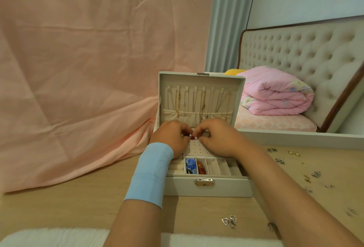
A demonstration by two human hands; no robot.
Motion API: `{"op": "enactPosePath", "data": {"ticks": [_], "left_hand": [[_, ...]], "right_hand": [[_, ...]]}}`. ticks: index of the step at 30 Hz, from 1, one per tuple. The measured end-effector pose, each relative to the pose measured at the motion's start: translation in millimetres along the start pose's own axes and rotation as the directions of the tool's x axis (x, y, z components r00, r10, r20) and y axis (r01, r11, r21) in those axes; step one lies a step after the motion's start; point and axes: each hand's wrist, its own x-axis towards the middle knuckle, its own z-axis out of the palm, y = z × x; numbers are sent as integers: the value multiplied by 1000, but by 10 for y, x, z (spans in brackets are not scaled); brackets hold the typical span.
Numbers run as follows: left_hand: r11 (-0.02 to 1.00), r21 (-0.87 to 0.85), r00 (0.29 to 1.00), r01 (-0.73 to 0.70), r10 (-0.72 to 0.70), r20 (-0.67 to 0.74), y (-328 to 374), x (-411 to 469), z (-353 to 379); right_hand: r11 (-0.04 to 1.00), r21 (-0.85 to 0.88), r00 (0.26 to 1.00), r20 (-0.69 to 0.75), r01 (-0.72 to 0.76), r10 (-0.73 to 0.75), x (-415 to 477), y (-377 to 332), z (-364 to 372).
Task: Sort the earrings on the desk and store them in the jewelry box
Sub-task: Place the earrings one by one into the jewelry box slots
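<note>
The open jewelry box holds necklaces hung in its lid, and a blue trinket and a red trinket in front slots. Above its perforated panel, the left hand and right hand pinch a red-and-pearl earring between their fingertips. Loose earrings lie at four o'clock.

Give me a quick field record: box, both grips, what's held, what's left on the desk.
jewelry box: open, lid upright, necklaces hanging inside the lid
left grip: hand pinching pearl-and-red earring
right grip: hand pinching it too; one piece or two, cannot tell
position: over perforated stud panel
desk: loose earrings lie right of the box
</note>
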Motion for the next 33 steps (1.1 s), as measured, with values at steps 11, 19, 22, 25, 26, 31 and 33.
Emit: {"op": "enactPosePath", "data": {"ticks": [11,19,22,25,26,31,33], "left_hand": [[996,47,994,-81,84,-70,354,-305,-176],[971,101,976,-216,218,-11,681,-1007,-159],[950,150,961,-275,267,71,676,-1284,-74],[943,169,948,-288,255,189,637,-1436,56],[939,176,941,-295,254,223,643,-1461,97],[920,202,920,-336,274,280,687,-1464,225],[924,190,918,-332,271,290,670,-1457,235]], "right_hand": [[998,52,999,-20,41,-40,-590,-129,-468],[999,25,962,271,41,-46,-1219,-246,-602],[998,-65,928,372,18,8,-1411,-245,-518],[993,-120,909,416,20,32,-1515,-226,-382],[990,-137,907,420,33,27,-1529,-219,-339],[993,-121,918,395,18,31,-1523,-152,-203],[996,-85,924,380,-14,46,-1515,-122,-180]]}}
